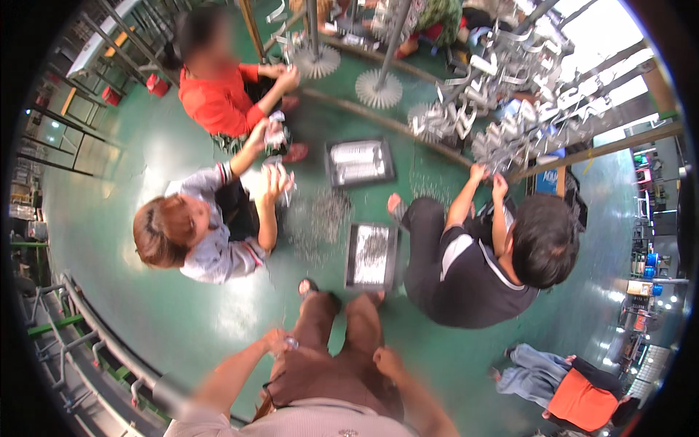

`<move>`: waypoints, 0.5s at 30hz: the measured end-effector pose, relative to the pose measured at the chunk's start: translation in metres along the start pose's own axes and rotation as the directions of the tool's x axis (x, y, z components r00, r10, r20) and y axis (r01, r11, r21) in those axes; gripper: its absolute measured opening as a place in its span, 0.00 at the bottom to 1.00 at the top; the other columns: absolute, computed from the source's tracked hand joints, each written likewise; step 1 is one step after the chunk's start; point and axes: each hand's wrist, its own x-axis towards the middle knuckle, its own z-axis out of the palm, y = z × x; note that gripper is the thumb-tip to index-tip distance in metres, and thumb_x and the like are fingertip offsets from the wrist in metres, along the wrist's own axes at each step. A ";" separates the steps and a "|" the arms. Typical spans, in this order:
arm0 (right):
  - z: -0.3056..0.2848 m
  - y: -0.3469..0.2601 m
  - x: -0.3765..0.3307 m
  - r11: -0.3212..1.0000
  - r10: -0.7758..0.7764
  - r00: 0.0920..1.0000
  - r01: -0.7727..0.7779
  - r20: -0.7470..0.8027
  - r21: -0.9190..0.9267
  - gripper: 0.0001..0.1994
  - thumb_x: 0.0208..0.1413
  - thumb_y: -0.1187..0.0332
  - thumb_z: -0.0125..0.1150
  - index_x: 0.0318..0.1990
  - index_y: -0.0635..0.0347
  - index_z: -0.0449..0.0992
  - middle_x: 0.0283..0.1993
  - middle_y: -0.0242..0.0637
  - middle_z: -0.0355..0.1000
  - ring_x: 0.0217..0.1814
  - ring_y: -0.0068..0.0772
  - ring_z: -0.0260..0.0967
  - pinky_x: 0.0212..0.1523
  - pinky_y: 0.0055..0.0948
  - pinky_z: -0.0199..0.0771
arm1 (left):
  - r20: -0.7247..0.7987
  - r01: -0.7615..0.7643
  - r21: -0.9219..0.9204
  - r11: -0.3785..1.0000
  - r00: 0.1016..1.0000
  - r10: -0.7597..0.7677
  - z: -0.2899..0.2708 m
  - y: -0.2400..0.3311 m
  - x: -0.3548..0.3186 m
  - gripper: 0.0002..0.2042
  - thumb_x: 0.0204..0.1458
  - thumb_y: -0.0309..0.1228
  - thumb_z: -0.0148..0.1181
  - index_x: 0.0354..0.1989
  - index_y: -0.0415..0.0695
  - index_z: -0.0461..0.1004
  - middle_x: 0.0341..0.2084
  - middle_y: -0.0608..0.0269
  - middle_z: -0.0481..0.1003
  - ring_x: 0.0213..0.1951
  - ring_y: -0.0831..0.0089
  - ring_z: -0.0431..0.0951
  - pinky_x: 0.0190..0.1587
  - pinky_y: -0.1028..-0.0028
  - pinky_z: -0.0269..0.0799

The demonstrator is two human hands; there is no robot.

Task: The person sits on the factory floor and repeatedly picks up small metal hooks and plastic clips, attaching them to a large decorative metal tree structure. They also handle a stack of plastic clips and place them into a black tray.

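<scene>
My left hand point(274, 341) is closed beside my left thigh, with a small shiny piece point(291, 342) at its fingertips; its kind is too small to make out. My right hand point(387, 361) rests closed against my right thigh, and whatever its curled fingers may hold is hidden. Just beyond my feet lies a dark-rimmed tray point(350, 256) with a heap of small grey metal pieces point(374, 246) inside. More small pieces point(320, 218) are scattered over the green floor to its left. Farther off, a second dark tray point(331, 164) contains long silvery parts point(358, 160).
On the left crouches a person in a light shirt point(218, 251), behind them one in red point(211, 102). Someone in black point(480, 280) squats at right, by a rack hung with metal parts point(502, 109). A person in orange point(582, 403) is at lower right; metal rails point(102, 335) line the left.
</scene>
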 end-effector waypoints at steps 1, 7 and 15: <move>0.012 0.008 -0.001 0.998 -0.054 0.994 0.055 -0.093 0.009 0.03 0.45 0.70 0.51 0.26 0.52 0.72 0.38 0.44 0.69 0.46 0.48 0.66 0.45 0.42 0.67 | 0.053 -0.058 -0.003 0.998 0.997 0.058 -0.008 -0.001 -0.002 0.18 0.38 0.34 0.59 0.42 0.52 0.75 0.32 0.56 0.77 0.36 0.63 0.77 0.40 0.66 0.71; -0.001 0.023 -0.048 0.972 -0.191 0.979 0.199 -0.071 0.126 0.04 0.51 0.68 0.51 0.33 0.54 0.70 0.33 0.39 0.71 0.39 0.45 0.69 0.38 0.39 0.68 | 0.409 -0.048 -0.260 0.965 0.899 0.155 -0.019 0.004 -0.044 0.14 0.43 0.36 0.61 0.40 0.48 0.75 0.28 0.71 0.74 0.31 0.80 0.71 0.34 0.78 0.68; 0.000 0.032 -0.048 0.988 -0.156 0.748 0.130 0.645 0.088 0.06 0.50 0.67 0.52 0.33 0.56 0.72 0.32 0.40 0.73 0.36 0.37 0.71 0.36 0.34 0.69 | 0.469 -0.047 -0.470 0.882 0.833 0.294 0.042 -0.032 0.000 0.13 0.44 0.34 0.61 0.38 0.45 0.72 0.21 0.72 0.69 0.20 0.84 0.65 0.20 0.82 0.61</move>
